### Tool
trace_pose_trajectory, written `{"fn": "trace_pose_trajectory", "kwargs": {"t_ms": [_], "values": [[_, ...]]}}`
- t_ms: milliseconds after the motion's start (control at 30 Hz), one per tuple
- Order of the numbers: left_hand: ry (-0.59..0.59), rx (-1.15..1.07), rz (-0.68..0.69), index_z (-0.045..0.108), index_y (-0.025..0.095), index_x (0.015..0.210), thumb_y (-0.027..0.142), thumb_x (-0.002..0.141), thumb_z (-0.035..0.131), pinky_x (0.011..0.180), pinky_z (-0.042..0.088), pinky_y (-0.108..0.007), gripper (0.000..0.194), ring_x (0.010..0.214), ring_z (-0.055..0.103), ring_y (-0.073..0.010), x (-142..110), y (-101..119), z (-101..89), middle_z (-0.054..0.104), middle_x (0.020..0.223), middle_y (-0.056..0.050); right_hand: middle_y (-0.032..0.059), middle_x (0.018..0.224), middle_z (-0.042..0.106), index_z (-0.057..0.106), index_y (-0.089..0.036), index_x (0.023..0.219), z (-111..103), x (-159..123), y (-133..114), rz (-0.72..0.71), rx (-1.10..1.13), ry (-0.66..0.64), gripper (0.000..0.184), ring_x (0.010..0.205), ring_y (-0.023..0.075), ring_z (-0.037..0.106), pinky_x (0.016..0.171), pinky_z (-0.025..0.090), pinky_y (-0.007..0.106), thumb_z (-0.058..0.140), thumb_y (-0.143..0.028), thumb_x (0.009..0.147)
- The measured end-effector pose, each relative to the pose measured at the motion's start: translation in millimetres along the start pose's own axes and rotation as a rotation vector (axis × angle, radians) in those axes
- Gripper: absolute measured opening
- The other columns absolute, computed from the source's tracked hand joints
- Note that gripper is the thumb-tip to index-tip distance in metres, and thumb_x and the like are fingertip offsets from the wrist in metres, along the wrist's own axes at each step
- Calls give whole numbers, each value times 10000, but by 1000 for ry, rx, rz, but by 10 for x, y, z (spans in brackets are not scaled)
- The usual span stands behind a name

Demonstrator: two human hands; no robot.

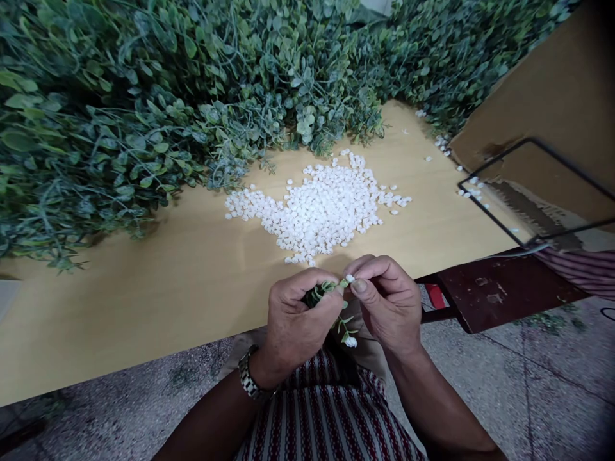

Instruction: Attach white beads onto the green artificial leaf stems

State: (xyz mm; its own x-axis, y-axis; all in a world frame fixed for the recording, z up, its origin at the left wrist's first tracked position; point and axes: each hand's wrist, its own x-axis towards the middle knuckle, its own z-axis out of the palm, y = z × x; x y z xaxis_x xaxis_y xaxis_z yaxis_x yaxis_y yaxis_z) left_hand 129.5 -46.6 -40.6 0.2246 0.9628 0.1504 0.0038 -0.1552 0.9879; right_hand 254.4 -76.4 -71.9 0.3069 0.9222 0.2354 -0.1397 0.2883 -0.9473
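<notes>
My left hand is closed around an artificial green sprig, whose stems stick out between thumb and fingers. Thumb and forefinger of my right hand pinch a small white flower bud at the tip of one stem, close to the left fingertips. From the same sprig a lower stem hangs down, with another white bud on its end. Just beyond both hands, a heap of loose white buds is spread over the wooden table.
A thick mass of artificial greenery lines the back and left of the table. At right stand a torn cardboard box and a black wire frame, with a few scattered buds nearby. A dark red stool is beyond the table's right edge.
</notes>
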Motion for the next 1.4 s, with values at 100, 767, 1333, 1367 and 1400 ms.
{"fn": "trace_pose_trajectory", "kwargs": {"t_ms": [100, 767, 1333, 1367, 1400], "values": [[3, 32, 6, 602, 135, 557, 83, 682, 554, 428, 384, -145, 144, 458, 428, -55, 1, -6, 8, 536, 502, 27, -4, 758, 621, 615, -196, 772, 4, -2, -1, -23, -15, -2, 52, 692, 112, 577, 624, 469, 236, 650, -166, 797], [30, 163, 243, 659, 155, 722, 53, 736, 587, 462, 394, -195, 126, 501, 457, -76, -84, -133, 36, 548, 580, 14, 12, 781, 617, 602, -201, 848, 10, -48, 21, -274, -303, -7, 142, 744, 138, 592, 643, 499, 282, 577, -67, 810], [9, 296, 386, 598, 170, 711, 17, 739, 548, 485, 389, -220, 163, 523, 433, -89, -80, -162, 29, 514, 580, 22, 35, 779, 648, 606, -220, 899, -7, -88, 135, -464, -507, 39, 202, 742, 183, 620, 623, 528, 337, 575, -59, 782], [6, 305, 395, 596, 170, 712, 14, 738, 547, 491, 395, -221, 166, 528, 441, -91, -80, -162, 29, 524, 583, 19, 38, 784, 649, 605, -221, 907, -12, -91, 144, -474, -520, 40, 211, 744, 185, 620, 624, 530, 342, 575, -56, 780], [2, 315, 399, 595, 169, 713, 11, 738, 547, 499, 403, -223, 167, 534, 452, -92, -81, -164, 29, 536, 589, 16, 40, 790, 650, 603, -222, 915, -16, -92, 153, -480, -527, 40, 220, 746, 187, 620, 626, 531, 346, 573, -52, 778]]}}
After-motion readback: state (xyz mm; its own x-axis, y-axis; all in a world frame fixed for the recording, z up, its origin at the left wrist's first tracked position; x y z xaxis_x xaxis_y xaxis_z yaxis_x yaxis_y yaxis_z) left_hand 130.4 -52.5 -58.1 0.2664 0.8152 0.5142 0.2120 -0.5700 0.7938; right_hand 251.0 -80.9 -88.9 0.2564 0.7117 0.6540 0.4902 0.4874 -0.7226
